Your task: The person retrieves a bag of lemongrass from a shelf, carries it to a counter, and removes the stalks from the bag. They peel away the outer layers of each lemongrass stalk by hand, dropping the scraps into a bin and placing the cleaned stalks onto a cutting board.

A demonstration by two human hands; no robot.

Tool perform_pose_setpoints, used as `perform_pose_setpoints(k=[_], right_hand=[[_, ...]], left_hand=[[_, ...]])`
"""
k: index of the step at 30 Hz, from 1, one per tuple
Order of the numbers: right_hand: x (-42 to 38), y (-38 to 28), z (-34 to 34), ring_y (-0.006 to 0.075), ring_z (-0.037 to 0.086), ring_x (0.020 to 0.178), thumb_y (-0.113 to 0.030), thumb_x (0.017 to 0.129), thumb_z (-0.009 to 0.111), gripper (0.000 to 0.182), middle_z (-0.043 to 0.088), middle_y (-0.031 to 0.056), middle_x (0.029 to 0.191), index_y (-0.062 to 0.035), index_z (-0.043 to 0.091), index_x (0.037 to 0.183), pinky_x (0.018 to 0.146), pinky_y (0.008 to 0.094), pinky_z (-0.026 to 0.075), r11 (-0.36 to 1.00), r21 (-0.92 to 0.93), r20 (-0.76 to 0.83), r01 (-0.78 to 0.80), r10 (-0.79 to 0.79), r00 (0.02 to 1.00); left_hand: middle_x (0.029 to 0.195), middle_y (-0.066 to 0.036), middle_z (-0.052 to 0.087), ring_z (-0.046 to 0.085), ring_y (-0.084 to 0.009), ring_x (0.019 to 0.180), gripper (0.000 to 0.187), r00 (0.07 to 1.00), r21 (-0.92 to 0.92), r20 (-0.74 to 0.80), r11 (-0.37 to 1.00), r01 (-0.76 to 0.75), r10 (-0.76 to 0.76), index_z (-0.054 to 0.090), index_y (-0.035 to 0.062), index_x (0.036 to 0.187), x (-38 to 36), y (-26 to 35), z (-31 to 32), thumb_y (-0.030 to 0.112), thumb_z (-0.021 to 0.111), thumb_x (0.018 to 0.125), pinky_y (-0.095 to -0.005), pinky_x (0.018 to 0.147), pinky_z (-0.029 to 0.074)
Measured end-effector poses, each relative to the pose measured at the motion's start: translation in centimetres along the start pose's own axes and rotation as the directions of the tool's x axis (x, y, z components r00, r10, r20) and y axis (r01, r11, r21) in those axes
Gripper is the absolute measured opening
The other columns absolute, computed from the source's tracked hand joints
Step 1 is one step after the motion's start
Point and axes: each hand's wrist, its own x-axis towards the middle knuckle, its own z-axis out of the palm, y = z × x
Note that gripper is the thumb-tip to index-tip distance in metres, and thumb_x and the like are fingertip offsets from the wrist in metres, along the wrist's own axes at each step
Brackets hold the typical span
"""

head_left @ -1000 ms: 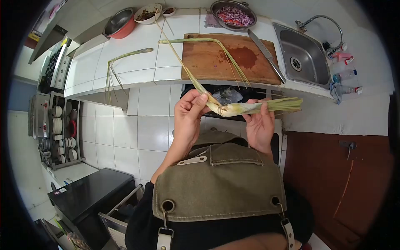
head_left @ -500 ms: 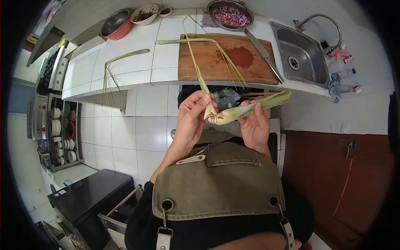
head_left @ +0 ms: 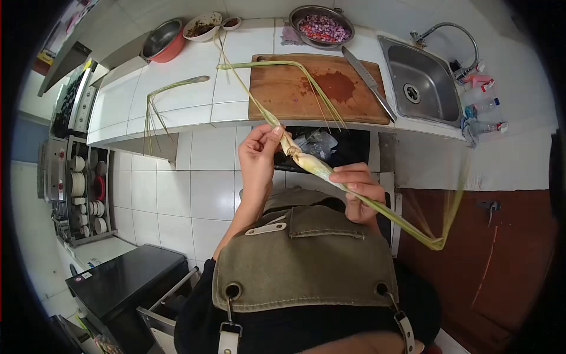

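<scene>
My left hand [head_left: 259,154] pinches the pale base of one lemongrass stalk [head_left: 263,112], whose thin leaves reach up over the counter. My right hand [head_left: 358,190] is wrapped round a thicker lemongrass stalk [head_left: 386,213], its green end bent upward at the lower right and blurred. The pale ends of the two stalks meet between my hands, in front of my apron. Another stalk [head_left: 277,63] lies across the wooden cutting board [head_left: 283,97], and one more [head_left: 177,84] lies on the tiles to the left.
On the board's right side lies a knife [head_left: 370,82]. Behind it stands a metal colander of chopped onion [head_left: 323,28]. A sink [head_left: 421,79] and bottles [head_left: 486,106] are to the right. At the back left are a red bowl [head_left: 167,47] and a white bowl [head_left: 202,28].
My left hand has moved slightly left, my right hand lower. The stalk in my right hand now slopes down to the right, and its leafy end has swung out and bent.
</scene>
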Motion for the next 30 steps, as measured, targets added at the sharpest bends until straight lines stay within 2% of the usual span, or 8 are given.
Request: perform_pose_setpoints(k=[13,15,17,19,21,23,26,30], right_hand=[[-2.0,0.7,0.3,0.032,0.059,0.087,0.003,0.084,0.049,0.017,0.062,0.022,0.093,-0.0026,0.043,0.099,0.075,0.0369,0.048,0.999,-0.042,-0.033,-0.034,0.033,0.999],[-2.6,0.9,0.8,0.0294,0.058,0.086,0.003,0.085,0.047,0.015,0.06,0.0225,0.094,-0.0013,0.042,0.099,0.075,0.0365,0.048,0.991,0.05,-0.275,-0.126,0.135,0.952],[-2.7,1.0,0.7,0.0268,0.058,0.084,-0.001,0.089,0.042,0.011,0.057,0.0229,0.094,-0.0005,0.041,0.1,0.075,0.0349,0.047,0.989,0.022,-0.306,-0.145,0.145,0.941],[-3.4,1.5,0.0,0.0268,0.057,0.086,-0.01,0.091,0.041,0.012,0.058,0.02,0.094,-0.0018,0.043,0.099,0.077,0.0385,0.047,0.998,-0.062,-0.455,-0.004,-0.024,0.89],[-2.6,-0.7,-4.3,0.0255,0.057,0.09,-0.02,0.093,0.043,0.022,0.057,0.0188,0.1,-0.0012,0.045,0.104,0.08,0.0403,0.049,0.678,-0.596,-0.657,-0.431,-0.103,0.747],[-0.1,-2.0,-7.4,0.0257,0.058,0.092,-0.016,0.092,0.047,0.022,0.057,0.0185,0.097,0.0008,0.046,0.107,0.08,0.0364,0.05,0.958,0.22,-0.869,-0.184,0.278,0.41],[-1.9,0.3,-8.3,0.0226,0.058,0.094,-0.02,0.092,0.048,0.024,0.058,0.0168,0.099,-0.001,0.048,0.106,0.08,0.0355,0.052,0.855,0.344,-0.777,-0.388,0.492,0.394],[-1.8,0.8,-6.9,0.0213,0.058,0.096,-0.019,0.092,0.047,0.022,0.059,0.0159,0.1,-0.0016,0.049,0.105,0.079,0.0352,0.052,0.763,0.526,-0.656,-0.375,0.645,0.392]], left_hand=[[0.081,-0.008,0.063,0.059,-0.0129,0.071,0.017,0.985,-0.002,0.028,0.985,0.171,-0.171,0.06,-0.0019,0.092,0.4,-3.4,-1.4,0.013,0.058,0.086,-0.023,0.067,0.048],[0.082,-0.008,0.063,0.059,-0.0132,0.071,0.017,0.982,0.0,0.032,0.982,0.188,-0.188,0.06,-0.0018,0.092,0.3,-3.8,-1.3,0.014,0.058,0.086,-0.0231,0.067,0.049],[0.082,-0.007,0.063,0.06,-0.0132,0.072,0.017,0.98,-0.008,0.022,0.98,0.199,-0.198,0.061,-0.0017,0.091,0.1,-4.0,-0.9,0.015,0.058,0.086,-0.0234,0.067,0.05],[0.083,-0.006,0.063,0.06,-0.0123,0.072,0.017,0.977,-0.034,0.038,0.977,0.209,-0.208,0.061,-0.0013,0.09,1.0,-4.8,-3.0,0.015,0.058,0.086,-0.0233,0.065,0.05],[0.081,-0.005,0.062,0.059,-0.0112,0.071,0.016,0.968,-0.006,-0.243,0.998,0.055,-0.055,0.062,-0.0009,0.089,3.5,-6.7,-8.7,0.014,0.058,0.085,-0.0227,0.064,0.049],[0.08,-0.005,0.062,0.059,-0.0106,0.07,0.015,0.976,0.075,-0.192,0.99,0.119,-0.103,0.062,-0.0007,0.089,2.5,-4.5,-8.3,0.014,0.058,0.085,-0.0222,0.064,0.049],[0.076,-0.004,0.062,0.059,-0.0094,0.067,0.014,0.967,0.211,-0.047,0.943,0.256,-0.252,0.061,-0.0001,0.084,0.8,-4.9,-7.3,0.013,0.058,0.084,-0.0215,0.065,0.048],[0.076,-0.006,0.063,0.06,-0.0098,0.067,0.012,0.889,0.334,0.026,0.842,0.423,-0.457,0.059,0.0,0.085,-0.2,-8.8,-8.4,0.012,0.058,0.084,-0.0219,0.064,0.05]])
